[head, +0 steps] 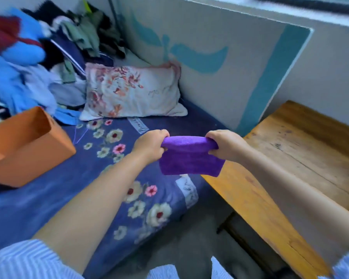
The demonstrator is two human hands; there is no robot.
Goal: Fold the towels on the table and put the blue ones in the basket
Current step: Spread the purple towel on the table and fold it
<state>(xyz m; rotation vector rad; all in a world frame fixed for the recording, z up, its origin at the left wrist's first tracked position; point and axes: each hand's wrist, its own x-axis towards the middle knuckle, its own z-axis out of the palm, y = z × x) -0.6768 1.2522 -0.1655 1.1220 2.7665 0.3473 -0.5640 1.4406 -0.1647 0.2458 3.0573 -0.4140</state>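
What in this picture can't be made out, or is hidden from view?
- Orange basket, head view: its inside is turned away and its left part is cut off by the edge.
- Clothes pile: blurred, so single items, including any towels, can't be told apart.
- Purple towel: its top corners are hidden inside the left hand and right hand.

A purple towel, folded over double, hangs in the air with its fold at the top, above the gap between bed and wooden counter; an orange basket sits on the bed, far left, well apart
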